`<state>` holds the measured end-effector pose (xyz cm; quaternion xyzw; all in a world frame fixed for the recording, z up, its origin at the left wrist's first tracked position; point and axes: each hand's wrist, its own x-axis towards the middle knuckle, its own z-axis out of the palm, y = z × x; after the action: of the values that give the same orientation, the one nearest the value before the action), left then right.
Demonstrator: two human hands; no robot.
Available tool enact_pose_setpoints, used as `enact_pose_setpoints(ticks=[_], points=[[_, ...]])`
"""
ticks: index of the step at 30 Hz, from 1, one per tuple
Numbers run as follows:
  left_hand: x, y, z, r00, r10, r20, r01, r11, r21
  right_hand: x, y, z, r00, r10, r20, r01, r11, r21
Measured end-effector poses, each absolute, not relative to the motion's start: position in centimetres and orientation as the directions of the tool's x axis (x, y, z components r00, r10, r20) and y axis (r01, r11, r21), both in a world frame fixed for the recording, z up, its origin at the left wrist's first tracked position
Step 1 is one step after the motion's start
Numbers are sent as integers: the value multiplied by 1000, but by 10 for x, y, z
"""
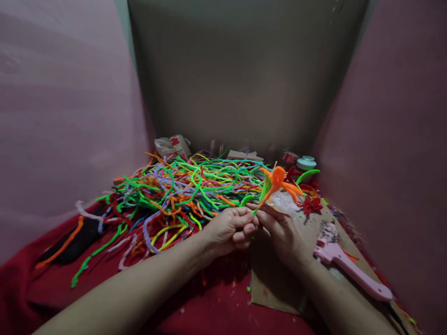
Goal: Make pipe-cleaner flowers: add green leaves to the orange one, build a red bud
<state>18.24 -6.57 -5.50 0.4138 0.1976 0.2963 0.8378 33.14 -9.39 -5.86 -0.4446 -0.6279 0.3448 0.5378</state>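
An orange pipe-cleaner flower point(278, 177) with a green leaf stands upright above my fingers, its petals spreading to the right. My left hand point(233, 227) pinches the green base of its stem. From the other side my right hand point(281, 232) closes on the same base, and the fingertips of both hands meet there. Just behind my hands lies a large tangled heap of coloured pipe cleaners point(174, 186). The lower stem is hidden by my fingers.
A pink glue gun point(349, 267) lies on a cardboard sheet point(272, 288) at the right. A red pipe-cleaner flower point(309, 204) sits behind it, near a turquoise-lidded jar point(306, 162). Red cloth point(209, 302) covers the surface. Pink walls point(391, 139) rise on both sides.
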Motion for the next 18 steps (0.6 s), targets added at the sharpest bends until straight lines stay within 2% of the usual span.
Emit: enact_pose_setpoints(ticks=[1,6,10,12,14,15,18], points=[[181,-66,-55,767,636,-87,-334,510,793,332,-93,-60,-40,935,353,159,354,-921],[178,-65,-53,830,552,-82,-316,586,747,333,-89,-71,-116,965,237,-203,211,-956],[179,-65,-50,807,583,-88,-283,514,810,330,-89,-74,-36,964,263,-192,252,-949],[181,-67,-50,754,652,-85,-223,375,900,328,-91,-73,-22,971,238,-215,228,-950],[183,-70,-51,626,779,-20,-94,101,990,326,-92,-72,-4,981,193,-253,186,-949],[184,-72,-53,551,833,62,-4,-72,997,325,-92,-71,16,984,178,-261,176,-949],[184,-77,-59,430,833,346,254,-480,839,324,-93,-69,52,981,188,-206,195,-959]])
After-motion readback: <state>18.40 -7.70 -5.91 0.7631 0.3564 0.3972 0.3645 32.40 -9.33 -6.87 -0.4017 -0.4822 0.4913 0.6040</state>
